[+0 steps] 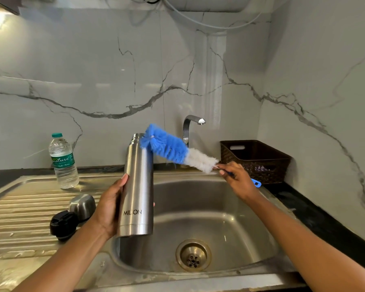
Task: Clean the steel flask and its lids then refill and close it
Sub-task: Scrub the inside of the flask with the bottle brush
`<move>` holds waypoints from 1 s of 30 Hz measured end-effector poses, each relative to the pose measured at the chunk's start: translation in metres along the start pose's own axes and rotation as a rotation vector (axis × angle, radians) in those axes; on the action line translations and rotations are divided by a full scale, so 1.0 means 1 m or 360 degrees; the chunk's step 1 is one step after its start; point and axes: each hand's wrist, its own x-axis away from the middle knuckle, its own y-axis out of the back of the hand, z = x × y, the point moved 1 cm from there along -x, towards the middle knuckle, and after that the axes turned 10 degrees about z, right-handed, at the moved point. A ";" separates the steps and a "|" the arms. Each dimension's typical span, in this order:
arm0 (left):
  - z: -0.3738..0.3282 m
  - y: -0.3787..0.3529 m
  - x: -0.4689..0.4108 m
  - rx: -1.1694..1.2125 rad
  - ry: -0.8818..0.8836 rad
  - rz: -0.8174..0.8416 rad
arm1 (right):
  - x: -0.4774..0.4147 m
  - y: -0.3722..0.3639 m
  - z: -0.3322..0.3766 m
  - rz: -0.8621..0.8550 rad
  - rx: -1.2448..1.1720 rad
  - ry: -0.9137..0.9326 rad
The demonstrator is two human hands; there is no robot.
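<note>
The left hand's thumb point(124, 179) lies up the near side of the steel flask point(137, 186) and the other fingers wrap behind it, so the left hand point(109, 209) grips the body firmly around its lower half. The right hand's fingers point(224, 170) are closed in a pinch on the thin blue handle of the bottle brush point(173, 149), just below the white bristles, and the right hand point(239, 183) angles the brush up and to the left.

The flask stands upright in that grip, held above the left edge of the sink point(236, 209), mouth open and uncovered. The blue bristle tip rests against the rim of the mouth; it does not look to be inside yet.

Both lids are already off. The steel cap point(83, 204) and the black inner lid point(63, 225) lie close together on the draining board point(19, 207), to the left of the flask. A plastic water bottle point(63, 163), capped and nearly full, stands farther back on the board.

By my reckoning the job is in its early part: opening is done and scrubbing the inside is about to start. No water shows at the tap point(191, 127), and I can't tell whether the flask is wet. Brushing, rinsing, cleaning both lids, refilling and closing all appear to be left.
</note>
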 end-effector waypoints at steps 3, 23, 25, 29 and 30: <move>0.003 -0.003 -0.001 -0.0019 0.0021 0.0066 | 0.001 0.004 -0.002 -0.0011 -0.0003 0.0017; 0.000 -0.005 0.000 0.0064 -0.0015 0.0115 | 0.002 -0.009 0.000 0.0020 -0.0026 -0.0071; 0.004 -0.005 0.000 0.0068 0.0015 0.0159 | 0.001 -0.010 0.004 0.0035 -0.0035 -0.0048; 0.007 -0.005 -0.001 0.0116 0.0033 0.0212 | -0.005 -0.029 0.029 0.0072 -0.0070 0.0058; 0.005 -0.004 0.000 0.0117 0.0022 0.0206 | -0.005 -0.031 0.028 0.0081 -0.0070 0.0057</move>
